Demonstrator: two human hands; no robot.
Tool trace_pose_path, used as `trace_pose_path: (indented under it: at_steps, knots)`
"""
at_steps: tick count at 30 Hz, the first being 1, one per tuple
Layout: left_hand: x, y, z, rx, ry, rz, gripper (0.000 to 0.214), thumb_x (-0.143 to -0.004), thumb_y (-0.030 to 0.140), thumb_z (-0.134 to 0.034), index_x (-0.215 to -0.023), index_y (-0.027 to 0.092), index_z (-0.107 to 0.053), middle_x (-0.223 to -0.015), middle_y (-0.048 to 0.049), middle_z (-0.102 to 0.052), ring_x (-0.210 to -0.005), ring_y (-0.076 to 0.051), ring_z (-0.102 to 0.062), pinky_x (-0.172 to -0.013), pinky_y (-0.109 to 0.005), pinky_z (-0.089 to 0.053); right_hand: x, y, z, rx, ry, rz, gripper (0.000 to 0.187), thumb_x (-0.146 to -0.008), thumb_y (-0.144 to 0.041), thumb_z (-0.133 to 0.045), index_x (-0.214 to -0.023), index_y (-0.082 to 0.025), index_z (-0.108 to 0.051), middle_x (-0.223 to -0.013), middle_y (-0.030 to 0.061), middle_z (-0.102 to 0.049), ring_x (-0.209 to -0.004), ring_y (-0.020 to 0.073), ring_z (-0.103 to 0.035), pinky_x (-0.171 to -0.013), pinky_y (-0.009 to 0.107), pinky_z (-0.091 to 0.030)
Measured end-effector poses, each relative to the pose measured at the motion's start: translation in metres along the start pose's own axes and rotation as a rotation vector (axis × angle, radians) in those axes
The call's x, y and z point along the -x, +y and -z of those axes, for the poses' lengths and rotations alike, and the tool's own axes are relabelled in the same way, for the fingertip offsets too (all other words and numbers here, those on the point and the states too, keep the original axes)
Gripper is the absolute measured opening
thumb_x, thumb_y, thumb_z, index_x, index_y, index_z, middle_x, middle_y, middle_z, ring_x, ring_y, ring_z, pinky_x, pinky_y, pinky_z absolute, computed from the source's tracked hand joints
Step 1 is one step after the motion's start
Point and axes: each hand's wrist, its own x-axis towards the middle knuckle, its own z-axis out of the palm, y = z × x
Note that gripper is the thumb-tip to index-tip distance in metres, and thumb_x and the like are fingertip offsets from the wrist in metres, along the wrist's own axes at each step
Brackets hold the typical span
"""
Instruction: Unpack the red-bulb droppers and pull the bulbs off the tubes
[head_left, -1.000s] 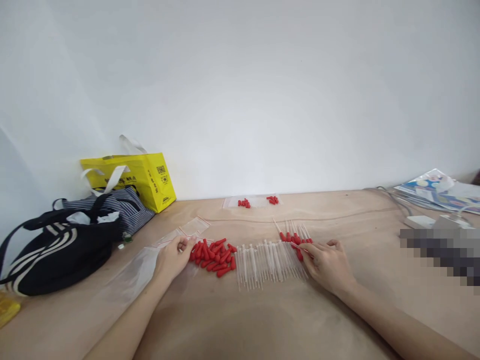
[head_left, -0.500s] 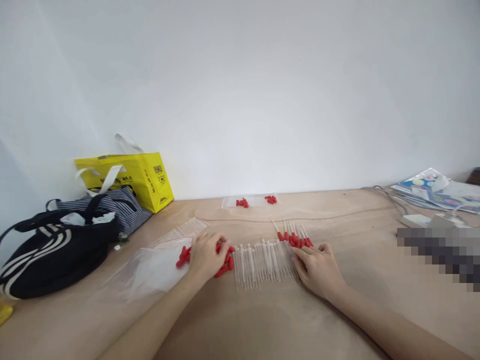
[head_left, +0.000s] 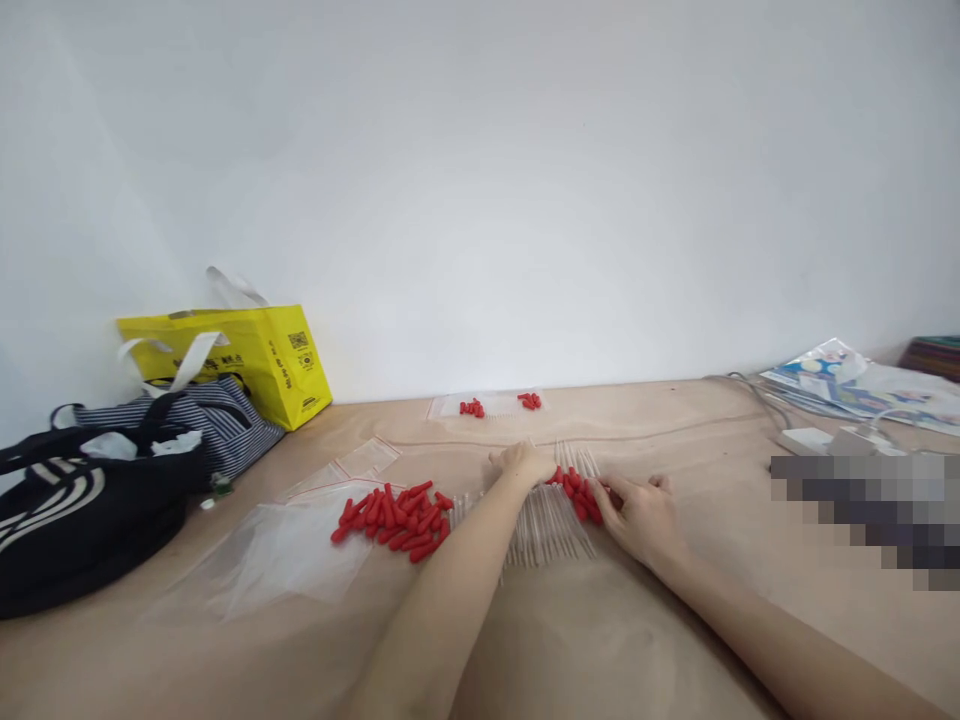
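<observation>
My left hand [head_left: 523,463] reaches across the row of clear thin tubes [head_left: 551,530], its curled fingers mostly hidden, so any held item cannot be made out. Just right of it lie droppers [head_left: 576,490], clear tubes with red rubber bulbs fitted, their tips pointing toward the wall. My right hand [head_left: 641,512] rests at the right side of these droppers, fingertips pinched together against the red bulbs; what they grip is unclear. A pile of loose red rubber bulbs [head_left: 394,518] lies left of the tubes, partly on clear zip bags [head_left: 289,550]. My left forearm covers part of the tube row.
A flat clear bag [head_left: 442,408] with red bulbs and tubes lies near the wall. At the left stand a yellow bag [head_left: 304,370], a striped bag [head_left: 251,435] and a black bag [head_left: 112,540]. Papers [head_left: 862,380], a white adapter [head_left: 855,440] and a cable [head_left: 757,390] lie right.
My left hand has left the red bulb pile and moved right, over the tubes to the droppers. My right hand stays beside the droppers. The view has shifted slightly.
</observation>
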Motion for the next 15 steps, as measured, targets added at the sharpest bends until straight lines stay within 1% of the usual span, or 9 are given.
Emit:
trace_pose_path:
  at_steps: [3,5,8,10,12,14,15]
  knots:
    - [-0.002,0.007,-0.003,0.003,-0.019,0.0,0.029,-0.058,0.03,-0.06,-0.08,0.013,-0.065,-0.092,-0.0184,-0.065,-0.091,-0.032,-0.058,-0.076,-0.04,-0.038,-0.001,-0.004,0.002,-0.028,-0.021,0.004,0.039,-0.086,-0.037,-0.034,-0.065,-0.023,-0.064,-0.052,-0.0027,-0.062,-0.045,0.0096,-0.051,-0.063,0.028,-0.021]
    - [-0.003,0.008,-0.002,0.005,-0.01,-0.001,0.027,-0.061,0.028,-0.058,-0.082,0.011,-0.064,-0.093,-0.0201,-0.064,-0.092,-0.032,-0.057,-0.076,-0.041,-0.038,-0.001,-0.006,0.004,-0.048,-0.025,-0.004,0.038,-0.086,-0.036,-0.035,-0.064,-0.024,-0.064,-0.052,-0.0032,-0.063,-0.045,0.0098,-0.05,-0.064,0.028,-0.021]
    - [-0.002,-0.002,0.007,0.004,0.028,-0.012,0.021,-0.066,0.023,-0.054,-0.083,0.011,-0.061,-0.09,-0.02,-0.064,-0.092,-0.031,-0.058,-0.079,-0.042,-0.037,-0.001,-0.006,0.005,-0.069,0.005,-0.017,0.036,-0.085,-0.035,-0.037,-0.063,-0.024,-0.064,-0.052,-0.0038,-0.062,-0.047,0.0101,-0.051,-0.066,0.028,-0.021]
    - [0.004,-0.02,0.02,0.008,0.071,-0.042,0.02,-0.071,0.02,-0.05,-0.086,0.01,-0.057,-0.088,-0.019,-0.064,-0.089,-0.029,-0.058,-0.078,-0.041,-0.037,0.0,-0.005,0.004,-0.083,0.047,-0.011,0.034,-0.084,-0.035,-0.039,-0.064,-0.023,-0.064,-0.054,-0.0029,-0.062,-0.05,0.0106,-0.052,-0.067,0.028,-0.022]
    - [0.018,-0.045,0.034,0.024,0.121,-0.103,0.02,-0.079,0.021,-0.04,-0.092,0.01,-0.053,-0.088,-0.0165,-0.063,-0.086,-0.025,-0.059,-0.075,-0.037,-0.039,0.0,-0.005,0.002,-0.098,0.101,0.019,0.031,-0.084,-0.033,-0.041,-0.067,-0.023,-0.065,-0.058,-0.0011,-0.063,-0.056,0.0117,-0.053,-0.069,0.029,-0.022]
    - [0.039,-0.075,0.046,0.05,0.15,-0.186,0.018,-0.083,0.024,-0.036,-0.092,0.015,-0.05,-0.086,-0.0086,-0.063,-0.08,-0.019,-0.059,-0.07,-0.031,-0.041,0.001,-0.006,0.0,-0.117,0.158,0.063,0.026,-0.083,-0.031,-0.042,-0.073,-0.022,-0.065,-0.064,0.0012,-0.063,-0.064,0.0135,-0.054,-0.07,0.03,-0.024]
    - [0.052,-0.089,0.05,0.061,0.165,-0.21,0.018,-0.084,0.025,-0.034,-0.091,0.017,-0.049,-0.084,-0.0061,-0.063,-0.078,-0.018,-0.058,-0.068,-0.029,-0.041,0.002,-0.008,0.0,-0.126,0.186,0.081,0.024,-0.082,-0.03,-0.043,-0.077,-0.022,-0.065,-0.068,0.0023,-0.063,-0.067,0.0144,-0.053,-0.07,0.03,-0.025]
